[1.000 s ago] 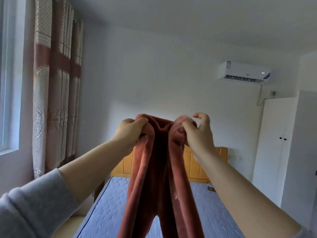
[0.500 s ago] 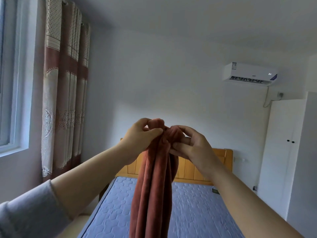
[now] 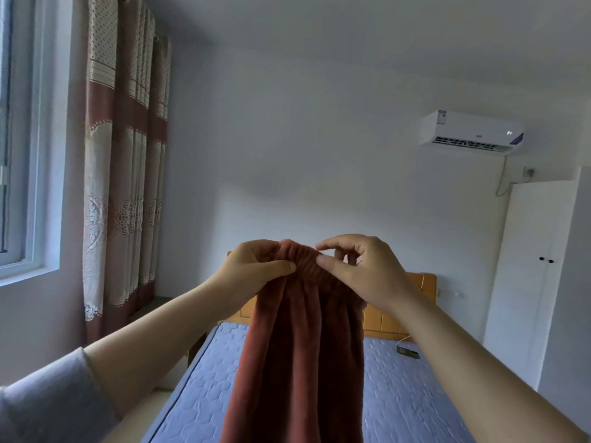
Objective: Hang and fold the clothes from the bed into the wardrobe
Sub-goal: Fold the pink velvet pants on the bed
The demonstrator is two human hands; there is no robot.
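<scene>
The person holds a rust-red fleece garment (image 3: 297,340) up in front of the chest, above the bed (image 3: 198,388), with both arms stretched forward. The top of the garment is a gathered, elastic-looking band, and both hands grip it there, close together. The left hand (image 3: 252,270) has its thumb pressed against the near side of the band and its fingers curled over the top edge, so the cloth is pinched firmly between them. The right hand (image 3: 367,276) pinches the band between thumb and forefinger just beside the left hand; its other fingers are bent loosely and partly lifted off the fabric. From this grip the garment hangs straight down in long soft folds and runs out of view at the bottom edge, so its lower end cannot be seen. A grey sleeve (image 3: 48,404) is pushed back on the left forearm; the right forearm is bare. Below and behind the cloth lies the bed, covered with a quilted blue mattress, with an orange wooden headboard (image 3: 412,302) against the far wall. A small dark object (image 3: 407,352) with a thin cord lies on the mattress near the headboard, to the right of the garment. The white wardrobe (image 3: 537,276) stands at the right with both doors closed. An air conditioner (image 3: 470,132) hangs on the wall above it, and patterned curtains (image 3: 124,161) hang beside the window (image 3: 19,139) at the left.
</scene>
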